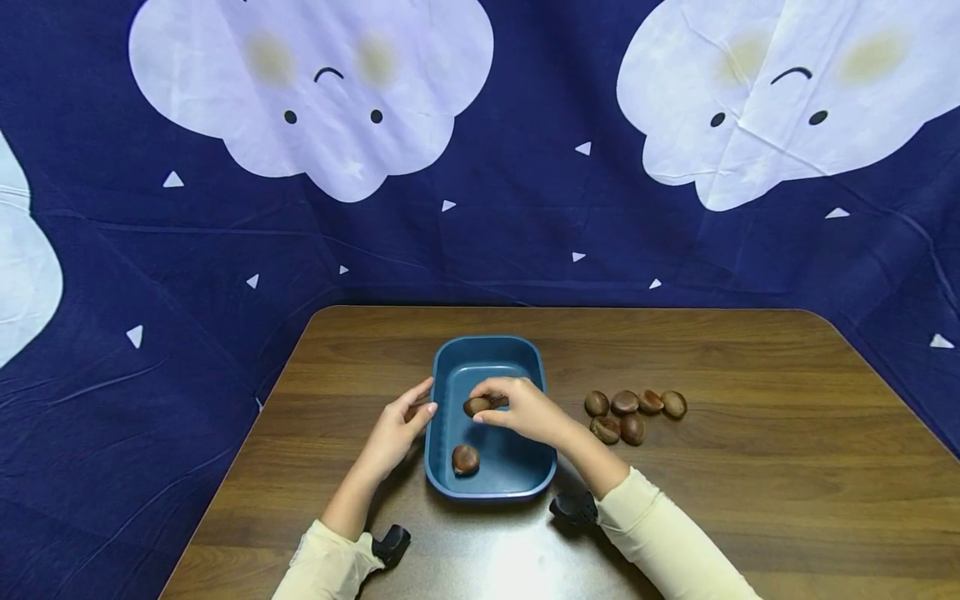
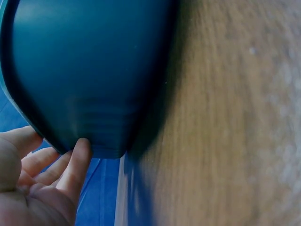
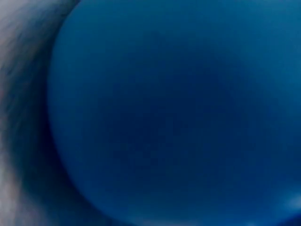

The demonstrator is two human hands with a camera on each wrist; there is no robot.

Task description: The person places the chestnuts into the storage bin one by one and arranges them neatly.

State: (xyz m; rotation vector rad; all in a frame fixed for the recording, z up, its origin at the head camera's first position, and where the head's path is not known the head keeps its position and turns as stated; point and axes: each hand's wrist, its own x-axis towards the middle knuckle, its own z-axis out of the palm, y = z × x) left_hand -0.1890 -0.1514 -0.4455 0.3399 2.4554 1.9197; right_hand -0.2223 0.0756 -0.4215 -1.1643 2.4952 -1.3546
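Observation:
A blue rectangular container [image 1: 491, 493] stands on the table, with a brown chestnut [image 1: 466, 460] lying in its near left part. Inside it, my right hand [image 1: 525, 410] pinches another chestnut [image 1: 476, 407] between thumb and fingers. A dark brown patch shows between those fingers; I cannot tell whether it is a further nut. My left hand [image 1: 399, 429] touches the container's left side with fingers extended. In the left wrist view, the left fingertips [image 2: 83, 145] rest against the outer wall. The right wrist view holds only the blurred blue container [image 3: 178, 117]; no hand shows there.
Several chestnuts [image 1: 625, 402] sit in a loose cluster on the wooden table [image 1: 780, 467], right of the container. Behind the table hangs a dark blue cloth [image 1: 540, 225] with white clouds. Each wrist carries a black device [image 1: 392, 546] near the table's front.

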